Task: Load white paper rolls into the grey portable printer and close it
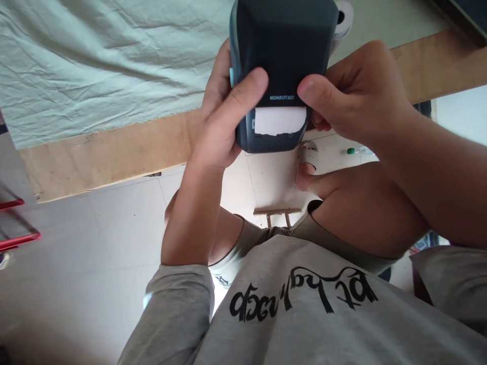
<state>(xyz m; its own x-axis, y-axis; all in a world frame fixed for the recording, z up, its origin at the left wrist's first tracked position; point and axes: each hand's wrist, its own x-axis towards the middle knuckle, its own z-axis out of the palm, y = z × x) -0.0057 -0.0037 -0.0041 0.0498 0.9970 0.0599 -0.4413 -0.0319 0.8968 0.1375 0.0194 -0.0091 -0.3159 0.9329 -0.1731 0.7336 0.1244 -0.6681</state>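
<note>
A dark label printer point(285, 50) marked NIIMBOT is held up in front of me, above the table's front edge. A white paper strip point(280, 120) with a torn lower edge sticks out of its slot. My left hand point(228, 106) is wrapped round the printer's left side, its thumb lying on the top face. My right hand point(353, 94) grips the right side with the thumb pressed near the slot; its other fingers are mostly hidden behind the printer. A white paper roll point(344, 20) shows just behind the printer's upper right corner.
A pale green cloth point(95, 61) covers the table, whose bare wooden edge point(114, 147) faces me. A dark flat object point(464, 17) lies at the upper right. Red-edged racks point(19, 241) stand at the far left. Below are my legs, the tiled floor point(95, 228) and a green-capped item point(350, 151).
</note>
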